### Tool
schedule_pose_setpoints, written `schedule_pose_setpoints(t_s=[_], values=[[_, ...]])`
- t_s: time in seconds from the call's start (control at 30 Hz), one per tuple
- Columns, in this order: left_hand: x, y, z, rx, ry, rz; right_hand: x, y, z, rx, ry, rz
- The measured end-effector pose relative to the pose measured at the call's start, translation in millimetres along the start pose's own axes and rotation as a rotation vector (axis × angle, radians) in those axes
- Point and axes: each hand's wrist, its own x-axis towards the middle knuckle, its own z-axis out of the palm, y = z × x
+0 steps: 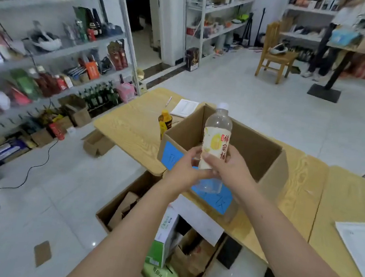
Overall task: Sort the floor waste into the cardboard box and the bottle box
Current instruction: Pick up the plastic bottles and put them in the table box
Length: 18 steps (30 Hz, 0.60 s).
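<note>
Fingers [194,154] of the left hand [185,169] curl round the lower half of a clear plastic bottle with a white cap and a cream-and-yellow label [216,140]. The right hand [230,168] grips the same bottle from the other side, its thumb lying across the label. Both hands are closed on it, and the bottle stands nearly upright between them, cap uppermost.

The bottle is held in the air in front of an open brown cardboard box with blue paper labels [264,153]. This box sits on a light wooden desk [132,127], and the bottle's base shows against the box's near wall.

A second open brown cardboard box [108,209] stands on the pale tiled floor [68,182] against the desk's near edge, below the forearms. It holds folded cardboard pieces and a green-and-white carton [163,239].

A small flat scrap of brown cardboard [42,253] lies alone on the floor, well to the left of that box. Behind the desk box's left corner stands a bottle with a yellow label [164,122], and near it lie a white sheet of paper [184,108] and a pen [169,101].
</note>
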Motion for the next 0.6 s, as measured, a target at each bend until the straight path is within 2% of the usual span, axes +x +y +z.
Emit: schedule_pose_setpoints(t_s=[0.07, 0.17, 0.2, 0.3, 0.4, 0.47, 0.53, 0.6], values=[[20, -5, 6, -0.035, 0.049, -0.015, 27, 1, -11, -0.013, 0.055, -0.032], [51, -27, 4, 0.036, 0.266, -0.115, 74, 8, -33, -0.118, 0.09, -0.064], [59, -35, 5, 0.123, 0.274, -0.158, 90, 17, -38, -0.167, 0.074, -0.056], [83, -57, 14, 0.41, 0.144, -0.261, 131, 56, -41, -0.338, -0.02, 0.023], [99, -69, 17, 0.617, 0.165, -0.212, 169, 87, -33, -0.435, -0.086, 0.084], [105, -70, 13, 0.64, 0.157, -0.211, 191, 100, -26, -0.469, -0.107, 0.092], [107, -68, 10, 0.564, 0.148, -0.22, 210, 111, -16, -0.499, -0.112, 0.112], [107, -67, 9, 0.558, 0.193, -0.224, 226, 126, -3, -0.538, -0.136, 0.14]])
